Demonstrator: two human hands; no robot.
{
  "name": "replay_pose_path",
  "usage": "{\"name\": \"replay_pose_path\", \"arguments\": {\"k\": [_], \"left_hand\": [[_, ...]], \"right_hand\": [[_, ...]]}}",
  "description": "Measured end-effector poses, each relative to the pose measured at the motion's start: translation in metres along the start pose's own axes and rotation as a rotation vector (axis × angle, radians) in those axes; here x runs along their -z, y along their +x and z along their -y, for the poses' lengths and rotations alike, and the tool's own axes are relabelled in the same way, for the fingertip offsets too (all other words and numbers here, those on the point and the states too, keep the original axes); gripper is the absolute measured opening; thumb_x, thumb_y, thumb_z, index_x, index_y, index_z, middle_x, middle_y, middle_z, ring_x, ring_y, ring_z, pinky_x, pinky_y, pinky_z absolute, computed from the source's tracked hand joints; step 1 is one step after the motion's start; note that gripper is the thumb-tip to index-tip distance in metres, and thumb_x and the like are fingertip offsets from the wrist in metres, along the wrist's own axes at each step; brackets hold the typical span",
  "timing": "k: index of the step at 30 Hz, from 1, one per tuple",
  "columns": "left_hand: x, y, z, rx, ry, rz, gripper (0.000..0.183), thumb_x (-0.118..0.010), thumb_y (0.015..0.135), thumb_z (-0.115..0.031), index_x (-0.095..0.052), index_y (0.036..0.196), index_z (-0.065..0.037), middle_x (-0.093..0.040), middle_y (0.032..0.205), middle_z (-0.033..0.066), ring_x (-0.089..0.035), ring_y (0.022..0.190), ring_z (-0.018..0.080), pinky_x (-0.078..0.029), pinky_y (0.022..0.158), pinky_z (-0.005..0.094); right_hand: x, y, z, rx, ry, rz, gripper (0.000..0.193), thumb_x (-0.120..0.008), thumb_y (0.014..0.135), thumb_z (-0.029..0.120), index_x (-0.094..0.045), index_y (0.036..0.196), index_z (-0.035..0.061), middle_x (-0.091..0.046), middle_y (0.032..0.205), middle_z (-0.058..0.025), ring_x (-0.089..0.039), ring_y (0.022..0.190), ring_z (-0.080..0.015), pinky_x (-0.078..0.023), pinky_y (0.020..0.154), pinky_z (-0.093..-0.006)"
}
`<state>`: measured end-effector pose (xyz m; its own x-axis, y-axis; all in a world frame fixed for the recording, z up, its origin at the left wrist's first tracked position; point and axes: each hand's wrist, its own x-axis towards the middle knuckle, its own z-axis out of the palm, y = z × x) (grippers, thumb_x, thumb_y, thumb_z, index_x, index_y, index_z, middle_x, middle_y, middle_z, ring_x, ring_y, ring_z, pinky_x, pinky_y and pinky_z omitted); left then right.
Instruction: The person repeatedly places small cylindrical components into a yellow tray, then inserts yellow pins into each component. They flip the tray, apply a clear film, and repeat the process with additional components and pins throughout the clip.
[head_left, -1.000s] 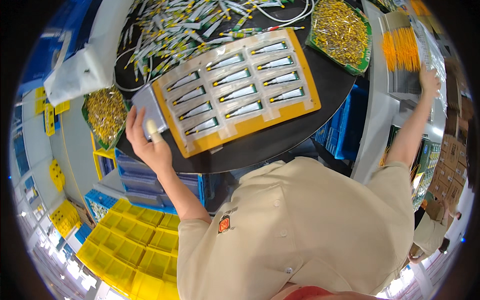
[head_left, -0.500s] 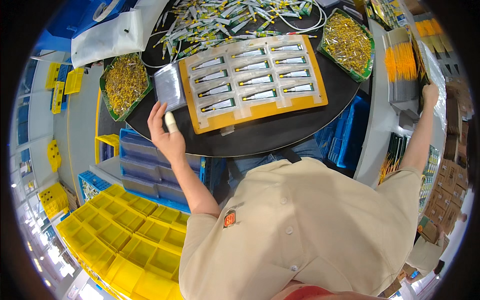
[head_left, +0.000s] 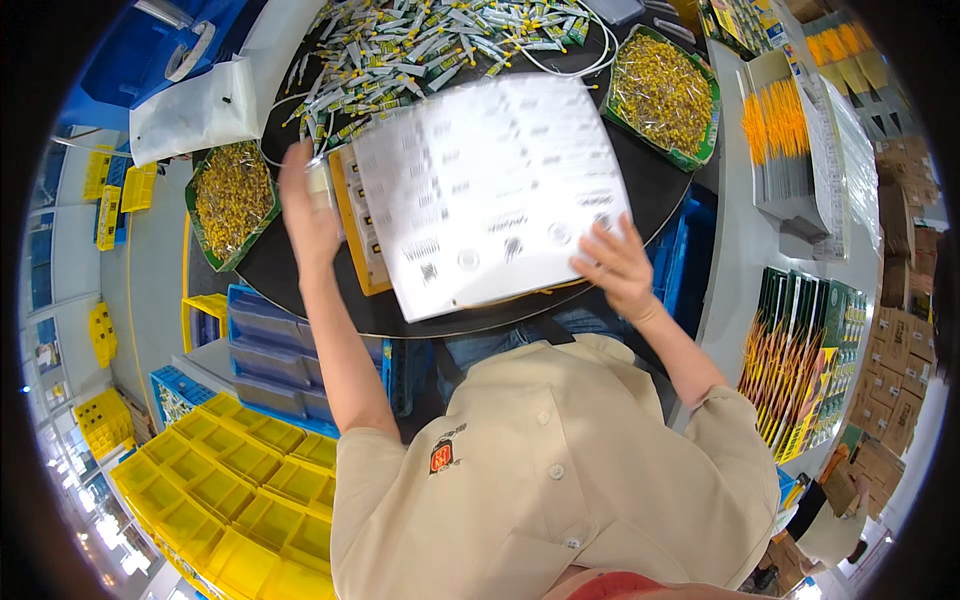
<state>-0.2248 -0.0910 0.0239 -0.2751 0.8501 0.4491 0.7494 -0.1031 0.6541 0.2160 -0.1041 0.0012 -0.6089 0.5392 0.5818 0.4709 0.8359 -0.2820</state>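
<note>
A white printed sheet (head_left: 490, 190) lies over most of the orange-framed tray (head_left: 349, 215). Only the tray's left strip and a sliver of its lower edge show; the glue tubes it holds are mostly hidden. My right hand (head_left: 618, 270) rests on the sheet's lower right corner, fingers spread over the paper. Beside the tray's left edge is my left hand (head_left: 312, 225), somewhat blurred, its fingers stretched away from me and a pale cover on one digit. It overlaps the stack of clear plastic pieces (head_left: 322, 190), most of which it hides; I see no item held in it.
Loose small tubes (head_left: 430, 50) pile up at the table's far side. Green-edged boxes of yellow-tipped pieces stand left (head_left: 232, 200) and right (head_left: 662, 95). A white cable (head_left: 600, 60) curves behind. Yellow bins (head_left: 230, 470) are stacked at lower left; printed cards (head_left: 800, 340) stand on the right shelf.
My right hand has come from the right-hand shelf to the table, and the white sheet now covers the tray. My left hand has moved farther up, over the clear plastic stack.
</note>
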Motion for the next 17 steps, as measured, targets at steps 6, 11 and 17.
{"name": "replay_pose_path", "arguments": {"k": [6, 11, 17], "left_hand": [[-0.098, -0.019, -0.018, -0.057, 0.482, 0.477, 0.061, -0.053, 0.097, -0.046, -0.042, 0.15, -0.02, -0.022, 0.162, 0.0187, -0.016, 0.149, 0.0421, -0.007, 0.117, 0.0646], [-0.099, -0.029, -0.02, -0.052, 0.543, 0.449, 0.062, -0.051, 0.097, -0.05, -0.04, 0.152, -0.025, -0.02, 0.164, 0.0132, -0.015, 0.151, 0.0379, -0.005, 0.117, 0.0644], [-0.093, -0.028, -0.021, -0.012, 0.575, 0.479, 0.063, -0.05, 0.096, -0.054, -0.04, 0.152, -0.028, -0.022, 0.164, 0.0115, -0.014, 0.152, 0.035, -0.001, 0.117, 0.0657]], "right_hand": [[-0.022, -0.03, 0.013, -0.031, 0.063, 0.17, 0.03, -0.066, 0.086, 0.005, -0.076, 0.11, 0.0195, -0.069, 0.123, -0.0004, -0.058, 0.126, -0.0229, -0.025, 0.119, -0.0528], [-0.006, -0.017, 0.003, -0.112, 0.202, 0.329, 0.027, -0.07, 0.083, 0.004, -0.076, 0.106, 0.0187, -0.067, 0.125, -0.0027, -0.058, 0.123, -0.0235, -0.035, 0.114, -0.0502], [0.016, 0.019, -0.072, -0.536, 0.037, -0.033, 0.014, -0.063, 0.09, 0.003, -0.071, 0.102, 0.0017, -0.068, 0.115, -0.0157, -0.063, 0.111, -0.0325, -0.049, 0.097, -0.0417]]}}
